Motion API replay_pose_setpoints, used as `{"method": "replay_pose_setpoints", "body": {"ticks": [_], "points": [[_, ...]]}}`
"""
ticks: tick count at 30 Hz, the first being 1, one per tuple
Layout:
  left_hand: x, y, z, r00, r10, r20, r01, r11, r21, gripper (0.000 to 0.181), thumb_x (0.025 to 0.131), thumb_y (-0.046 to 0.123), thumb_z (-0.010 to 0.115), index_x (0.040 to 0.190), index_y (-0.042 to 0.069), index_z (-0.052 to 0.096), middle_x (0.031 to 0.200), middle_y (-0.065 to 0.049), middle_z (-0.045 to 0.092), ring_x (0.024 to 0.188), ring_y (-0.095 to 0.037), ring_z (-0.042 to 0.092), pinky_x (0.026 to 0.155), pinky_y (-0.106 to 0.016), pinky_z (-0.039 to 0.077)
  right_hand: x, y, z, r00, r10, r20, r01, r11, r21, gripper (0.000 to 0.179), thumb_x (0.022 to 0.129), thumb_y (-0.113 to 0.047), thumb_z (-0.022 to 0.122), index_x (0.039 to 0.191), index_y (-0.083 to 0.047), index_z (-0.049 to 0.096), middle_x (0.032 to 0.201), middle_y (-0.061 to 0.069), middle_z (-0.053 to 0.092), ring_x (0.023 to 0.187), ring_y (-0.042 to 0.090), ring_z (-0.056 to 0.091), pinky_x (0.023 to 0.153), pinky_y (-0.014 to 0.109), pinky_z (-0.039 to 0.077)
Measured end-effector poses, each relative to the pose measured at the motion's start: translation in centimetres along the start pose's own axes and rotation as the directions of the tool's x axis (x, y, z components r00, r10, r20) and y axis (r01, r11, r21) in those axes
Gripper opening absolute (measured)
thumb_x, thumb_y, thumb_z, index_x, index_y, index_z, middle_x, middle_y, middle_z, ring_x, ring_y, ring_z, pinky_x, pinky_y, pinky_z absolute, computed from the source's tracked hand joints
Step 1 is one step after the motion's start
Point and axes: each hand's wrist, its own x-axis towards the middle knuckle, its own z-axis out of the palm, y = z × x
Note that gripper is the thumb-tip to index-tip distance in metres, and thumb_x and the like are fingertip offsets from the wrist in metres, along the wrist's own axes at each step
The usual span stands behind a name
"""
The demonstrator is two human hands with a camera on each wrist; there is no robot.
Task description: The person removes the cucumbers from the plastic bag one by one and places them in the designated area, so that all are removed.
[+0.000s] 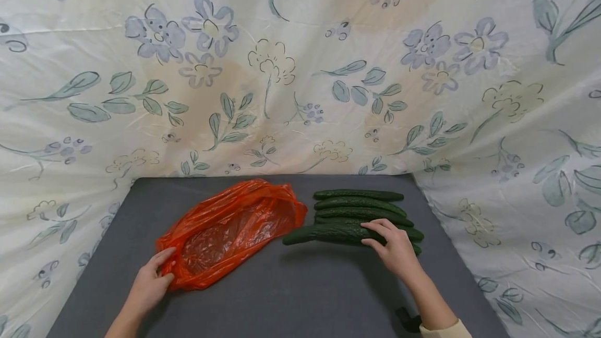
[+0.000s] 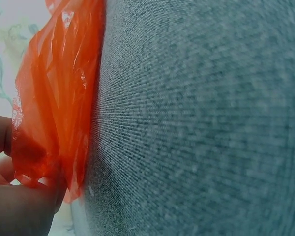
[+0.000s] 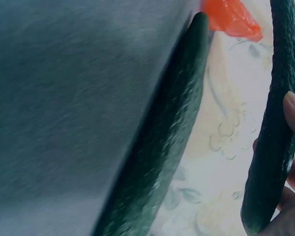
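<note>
My left hand (image 1: 151,279) pinches the near left edge of an orange-red plastic bag (image 1: 211,281), which lies on the table with its wide mouth facing up. In the left wrist view, thumb and fingers close on the thin film of the bag (image 2: 64,98). A long dark green cucumber (image 1: 324,232) is gripped in my right hand (image 1: 394,249), raised above the table and pointing left toward the bag. The right wrist view shows this cucumber (image 3: 280,98) between thumb and fingers, apart from another cucumber (image 3: 167,132) lying on the table.
Several more cucumbers (image 1: 359,202) lie side by side behind the held one, on the right of the dark grey table (image 1: 281,296). A floral cloth (image 1: 300,93) hangs behind the table and along both sides. A small black object (image 1: 407,320) shows by my right wrist.
</note>
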Motion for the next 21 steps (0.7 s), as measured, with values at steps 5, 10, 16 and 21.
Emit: {"method": "replay_pose_setpoints", "body": {"ticks": [5,10,16,21], "points": [[-0.1,0.1,0.0,1.0,0.009,-0.004,-0.009,1.0,0.005,0.068,0.087,0.001,0.056,0.152,-0.006,0.037,0.161,-0.027,0.027,0.148,-0.049,0.022,0.111,-0.055,0.034,-1.3,1.2,-0.5,0.998,0.056,0.041,-0.058,0.997,0.048,0.041,0.082,-0.012,0.08,0.123,-0.012,0.072,0.115,0.005,0.066,0.043,-0.003,0.038,0.051,0.022,0.041],[-0.2,0.1,-0.1,1.0,0.015,-0.006,-0.015,1.0,0.009,0.067,0.087,0.002,0.057,0.152,-0.005,0.038,0.16,-0.026,0.028,0.147,-0.048,0.024,0.096,-0.016,0.038,-2.7,2.4,-0.7,0.992,0.113,0.057,-0.115,0.993,0.023,0.043,0.081,-0.011,0.081,0.123,-0.015,0.072,0.114,0.003,0.067,0.074,0.01,0.063,0.062,0.03,0.051],[-0.2,0.2,0.0,1.0,0.001,-0.003,-0.001,1.0,-0.012,0.069,0.087,0.001,0.057,0.153,-0.005,0.037,0.161,-0.026,0.028,0.148,-0.048,0.022,0.108,-0.033,0.038,-4.0,4.0,-0.5,0.983,0.164,0.083,-0.162,0.986,-0.023,0.042,0.081,-0.011,0.081,0.122,-0.013,0.072,0.114,0.005,0.068,0.106,0.029,0.06,0.083,0.054,0.051],[-0.2,0.2,0.0,1.0,-0.013,0.004,0.013,1.0,-0.022,0.069,0.087,0.0,0.056,0.153,-0.005,0.035,0.162,-0.026,0.026,0.149,-0.048,0.021,0.113,-0.059,0.029,-4.7,5.0,-0.5,0.973,0.203,0.114,-0.199,0.979,-0.047,0.04,0.083,-0.013,0.08,0.122,-0.013,0.072,0.115,0.006,0.067,0.106,0.032,0.06,0.083,0.055,0.051]]}}
